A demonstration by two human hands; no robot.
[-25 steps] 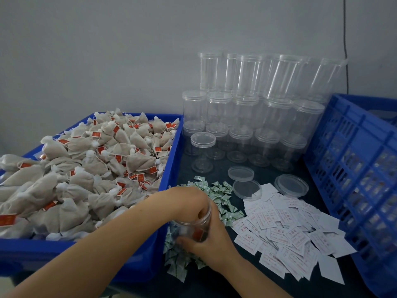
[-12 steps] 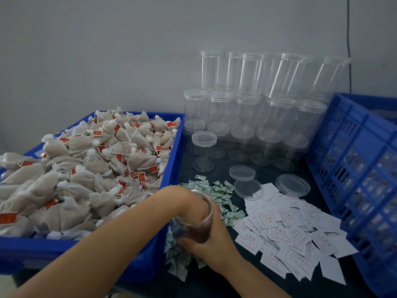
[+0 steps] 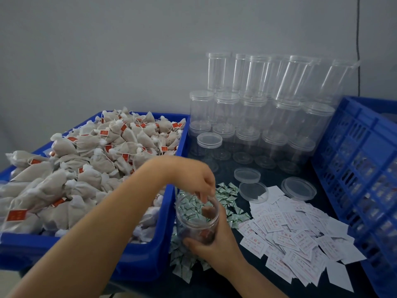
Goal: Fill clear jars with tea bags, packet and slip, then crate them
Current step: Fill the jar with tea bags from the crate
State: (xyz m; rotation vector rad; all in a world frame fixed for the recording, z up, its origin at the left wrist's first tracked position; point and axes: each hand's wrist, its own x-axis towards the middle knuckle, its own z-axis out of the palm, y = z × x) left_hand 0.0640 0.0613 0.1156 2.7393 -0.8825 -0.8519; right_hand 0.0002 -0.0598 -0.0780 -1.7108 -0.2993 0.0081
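Note:
An open clear jar [image 3: 194, 222] stands tilted on the dark table, dark tea bags with a red tag in its bottom. My right hand [image 3: 217, 244] grips its lower side from the right. Just above the jar's mouth my left hand [image 3: 191, 177] hangs with fingers pointing loosely down and nothing held. A heap of beige tea bags [image 3: 86, 168] with red tags fills the blue bin [image 3: 165, 250] on the left. Small green-white packets [image 3: 227, 194] lie around the jar, and white printed slips [image 3: 290, 233] are spread to its right.
Stacked clear lidded jars [image 3: 257, 117] stand at the back against the wall. Loose clear lids [image 3: 298, 188] lie in front of them. A blue slatted crate [image 3: 354, 168] leans along the right side.
My left hand was pushed down into the jar's mouth; it has risen out and now hangs above the rim. My right hand still holds the jar.

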